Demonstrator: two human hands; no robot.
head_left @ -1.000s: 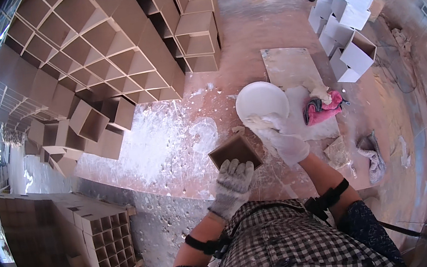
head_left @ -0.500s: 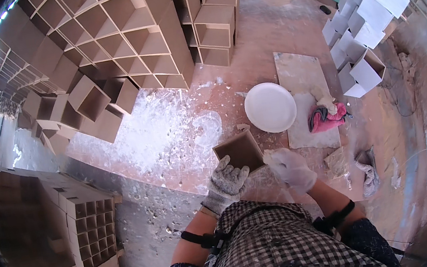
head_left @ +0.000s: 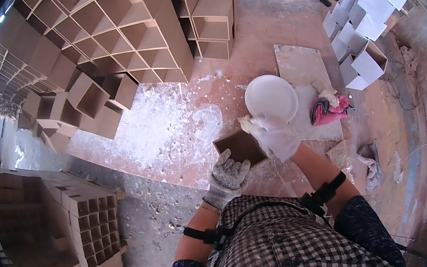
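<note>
An open-topped brown board box (head_left: 242, 150) is in front of my body, its dark inside facing up. My left hand (head_left: 228, 174), in a speckled grey knitted glove, grips the box's near left wall, thumb and fingers at the rim. My right hand (head_left: 278, 138), in a whitish glove, is over the box's right side with its fingers bent together. A cream-coloured patch (head_left: 247, 124) shows at those fingertips, by the far rim; whether it is a held piece or the stained glove tips I cannot make out. Beyond that hand stands a round white basin (head_left: 272, 97), partly covered by it.
A pale board (head_left: 299, 61) lies right of the basin, with a pink and dark cloth (head_left: 326, 112) on it. Stacked brown boxes (head_left: 128, 31) rise at far left, white-sided boxes (head_left: 365, 30) at far right. A gridded carton stack (head_left: 95, 226) stands at near left.
My right hand has moved up and left, from the box's near right corner to over its far right side. The left hand keeps its grip. The view has shifted slightly.
</note>
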